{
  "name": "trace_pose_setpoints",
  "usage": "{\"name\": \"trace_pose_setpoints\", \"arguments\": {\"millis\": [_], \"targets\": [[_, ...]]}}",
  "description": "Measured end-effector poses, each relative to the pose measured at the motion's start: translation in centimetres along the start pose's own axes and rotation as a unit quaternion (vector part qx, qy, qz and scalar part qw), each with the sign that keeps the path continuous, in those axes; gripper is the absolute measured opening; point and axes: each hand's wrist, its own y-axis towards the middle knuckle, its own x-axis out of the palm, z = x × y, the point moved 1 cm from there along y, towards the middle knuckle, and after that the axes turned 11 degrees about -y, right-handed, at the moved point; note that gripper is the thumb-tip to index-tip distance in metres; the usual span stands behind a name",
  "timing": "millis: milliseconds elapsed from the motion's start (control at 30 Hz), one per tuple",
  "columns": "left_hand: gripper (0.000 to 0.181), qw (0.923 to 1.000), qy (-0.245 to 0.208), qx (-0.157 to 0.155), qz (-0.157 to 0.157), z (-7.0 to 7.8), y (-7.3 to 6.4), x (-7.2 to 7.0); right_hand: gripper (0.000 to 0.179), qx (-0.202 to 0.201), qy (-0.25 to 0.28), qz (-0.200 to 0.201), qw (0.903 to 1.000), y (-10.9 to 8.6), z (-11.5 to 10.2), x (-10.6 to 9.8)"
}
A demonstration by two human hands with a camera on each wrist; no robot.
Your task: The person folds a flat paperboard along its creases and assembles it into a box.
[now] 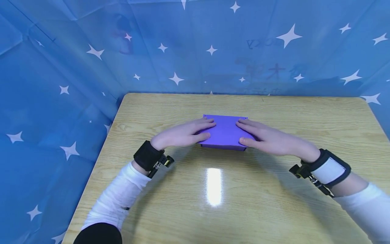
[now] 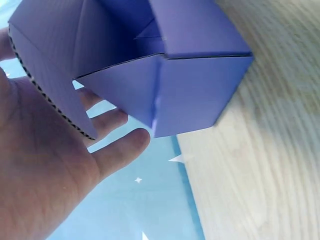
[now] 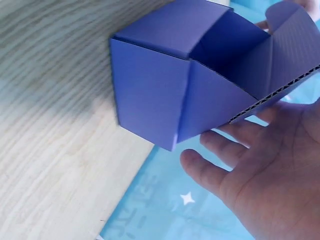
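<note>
A purple corrugated cardboard box (image 1: 223, 147) stands on the wooden table, its lid (image 1: 224, 130) tilted over the top. Both wrist views show a gap between the lid and the box body (image 2: 200, 95), with the dark inside visible. My left hand (image 1: 190, 132) lies on the lid's left side, fingers stretched out flat. On the right side, my right hand (image 1: 265, 137) rests with its fingers straight too. In the right wrist view, the right palm (image 3: 270, 170) is behind the lid's corrugated edge, and a side flap (image 3: 212, 100) slopes toward it.
The box sits near the middle of the wooden table (image 1: 182, 203), toward its far side. A blue cloth with white stars (image 1: 195, 61) hangs behind the table and along its left. Each wrist wears a black strap (image 1: 147, 156) with a small camera.
</note>
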Motion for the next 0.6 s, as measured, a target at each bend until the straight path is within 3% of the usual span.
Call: {"name": "trace_pose_setpoints", "arguments": {"millis": [600], "targets": [[0.069, 0.9959, 0.083, 0.003, 0.034, -1.1, 0.2, 4.1, 0.082, -0.003, -0.089, 0.076, 0.9931, 0.0, 0.7, 5.3]]}}
